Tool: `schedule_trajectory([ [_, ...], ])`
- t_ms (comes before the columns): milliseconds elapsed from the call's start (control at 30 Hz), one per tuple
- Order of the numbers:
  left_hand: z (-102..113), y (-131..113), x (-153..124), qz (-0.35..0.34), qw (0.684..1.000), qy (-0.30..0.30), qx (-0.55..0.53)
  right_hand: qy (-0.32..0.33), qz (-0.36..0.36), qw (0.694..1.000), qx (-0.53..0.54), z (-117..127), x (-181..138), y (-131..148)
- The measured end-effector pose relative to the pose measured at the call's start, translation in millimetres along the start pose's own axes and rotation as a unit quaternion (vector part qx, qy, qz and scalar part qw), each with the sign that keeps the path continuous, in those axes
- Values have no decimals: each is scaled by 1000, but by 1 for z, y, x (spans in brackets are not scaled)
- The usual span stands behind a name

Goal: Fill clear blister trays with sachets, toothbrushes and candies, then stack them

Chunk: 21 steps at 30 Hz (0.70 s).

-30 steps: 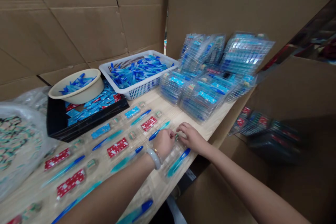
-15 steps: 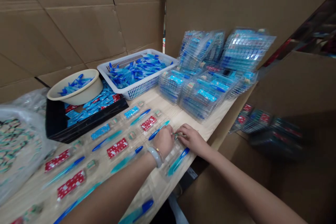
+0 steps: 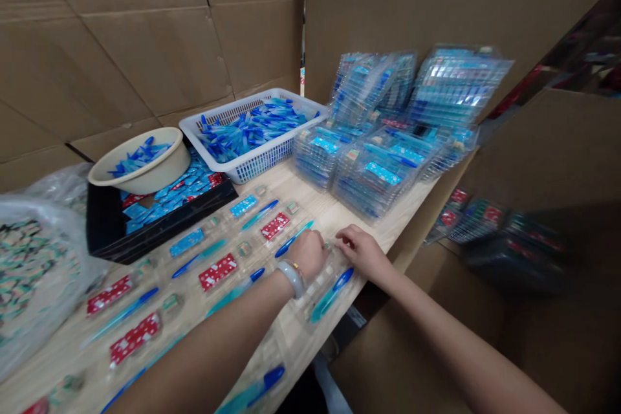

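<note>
My left hand [image 3: 309,255], with a bracelet at the wrist, is closed over a clear plastic blister tray [image 3: 317,288] near the table's front edge. Its fingertips are turned away, and a small greenish piece [image 3: 328,246] shows faintly beside them. Just to the right, my right hand [image 3: 361,252] hovers at the tray's far end, fingers curved and slightly apart, with nothing visible in them. In that tray lies a blue-capped teal pen [image 3: 332,295]. Another pen [image 3: 294,239] rests beyond my left hand, near a red patterned packet [image 3: 275,226].
More filled trays lie in rows to the left. A white basket [image 3: 237,173] and a cream bowl [image 3: 150,180] hold pens. The bowl sits over a black box [image 3: 160,233] of packets. At left is a plastic bag [image 3: 72,226] of small pieces. Filled packs [image 3: 378,171] are stacked at right.
My right hand has drawn slightly away from my left, so a gap shows between their fingertips. The small greenish piece between them is less visible. My left hand has shifted slightly right.
</note>
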State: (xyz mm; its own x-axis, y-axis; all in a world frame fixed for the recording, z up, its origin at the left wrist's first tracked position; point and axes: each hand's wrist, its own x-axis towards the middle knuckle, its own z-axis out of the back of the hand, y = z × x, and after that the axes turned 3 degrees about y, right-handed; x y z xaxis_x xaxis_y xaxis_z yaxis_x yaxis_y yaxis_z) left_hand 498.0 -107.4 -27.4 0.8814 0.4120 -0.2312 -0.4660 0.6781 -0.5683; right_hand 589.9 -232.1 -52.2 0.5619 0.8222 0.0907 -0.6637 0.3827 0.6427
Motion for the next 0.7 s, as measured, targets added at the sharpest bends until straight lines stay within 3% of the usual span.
schedule_trajectory([
  [267, -4, -2, 1, 17, 1000, -22, 7, -25, -14, 999, 41, -7, -15, -4],
  [467, 5, -3, 5, 46, 998, 51, -14, -62, -16, 997, 34, -18, -20, -8],
  [700, 4, -9, 1, -6, 998, 25, 56, -75, -20, 997, 19, -19, -20, -2],
])
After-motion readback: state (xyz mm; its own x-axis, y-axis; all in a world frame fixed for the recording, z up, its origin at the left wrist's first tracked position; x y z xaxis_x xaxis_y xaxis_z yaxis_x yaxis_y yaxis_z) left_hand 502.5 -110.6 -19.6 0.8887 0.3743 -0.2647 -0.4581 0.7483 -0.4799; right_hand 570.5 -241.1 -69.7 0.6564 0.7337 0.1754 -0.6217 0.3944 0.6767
